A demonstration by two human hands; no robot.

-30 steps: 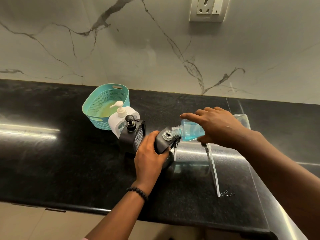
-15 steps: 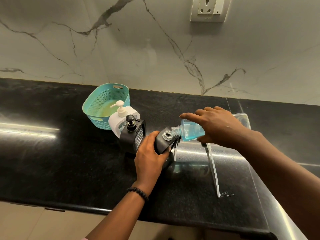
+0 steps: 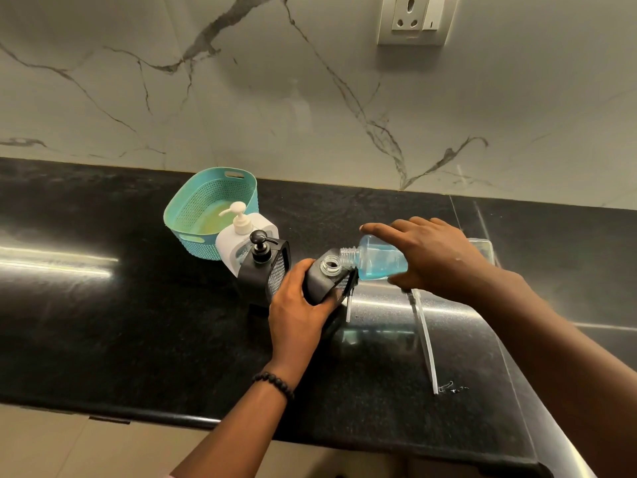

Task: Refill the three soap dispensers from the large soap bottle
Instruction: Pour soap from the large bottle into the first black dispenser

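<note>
Soap bottle [image 3: 381,261] is tipped near-horizontal at frame centre, neck just right of the open black dispenser's [image 3: 325,279] mouth. Left hand [image 3: 298,312], nearer, wraps that dispenser and tilts it on the desk [image 3: 138,322]. Right hand [image 3: 431,257] grips the bottle from above, forefinger out straight. Advice: line neck over mouth before tipping further, pour slow. Behind, to the left: capped black dispenser [image 3: 263,270], white dispenser [image 3: 246,232], teal basket [image 3: 210,210].

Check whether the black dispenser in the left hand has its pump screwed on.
No, the black dispenser shows a bare open neck.
</note>
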